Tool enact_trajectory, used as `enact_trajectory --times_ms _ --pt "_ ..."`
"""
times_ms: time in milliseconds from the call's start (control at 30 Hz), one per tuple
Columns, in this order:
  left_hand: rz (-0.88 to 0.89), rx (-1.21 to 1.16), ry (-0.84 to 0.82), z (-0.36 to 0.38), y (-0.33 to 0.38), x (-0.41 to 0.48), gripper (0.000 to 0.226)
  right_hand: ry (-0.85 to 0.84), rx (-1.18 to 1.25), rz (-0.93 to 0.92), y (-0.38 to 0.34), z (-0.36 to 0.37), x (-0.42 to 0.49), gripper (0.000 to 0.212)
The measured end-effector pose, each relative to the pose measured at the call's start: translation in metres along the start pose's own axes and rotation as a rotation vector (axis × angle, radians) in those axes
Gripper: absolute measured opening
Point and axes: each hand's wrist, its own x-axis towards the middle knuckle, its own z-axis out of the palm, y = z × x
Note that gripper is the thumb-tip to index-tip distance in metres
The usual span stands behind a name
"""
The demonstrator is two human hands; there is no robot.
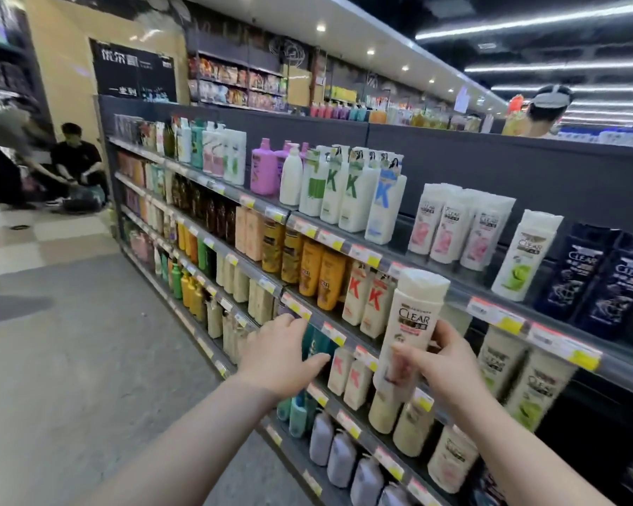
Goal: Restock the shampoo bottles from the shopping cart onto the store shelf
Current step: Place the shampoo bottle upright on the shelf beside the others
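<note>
My right hand (441,363) grips a white CLEAR shampoo bottle (413,315) by its lower half and holds it upright in front of the shelf unit (428,261). The bottle sits level with the second shelf, just below the top shelf's price rail. On the top shelf stand matching white CLEAR bottles with pink labels (454,228), a green-label one (525,255) and dark blue ones (614,283). My left hand (284,354) hovers open to the left of the bottle, fingers spread, close to a lower shelf edge. The shopping cart is out of sight.
Shelves run away to the left, packed with orange, white, green and grey bottles. The aisle floor (70,341) lies to my left. Two people (77,162) crouch at the far end of the aisle. Another person (547,107) stands behind the shelf unit.
</note>
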Motion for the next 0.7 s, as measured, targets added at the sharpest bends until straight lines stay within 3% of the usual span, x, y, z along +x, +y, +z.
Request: enact_trajectory --times_ms 400,700 --pt "0.38 -0.076 -0.084 0.017 -0.006 0.203 0.064 0.312 -0.071 0.04 0.002 0.038 0.126 0.042" --pt "0.596 -0.163 -0.219 0.043 0.045 0.3 0.066 0.602 -0.193 0.104 -0.004 0.018 0.17 0.038"
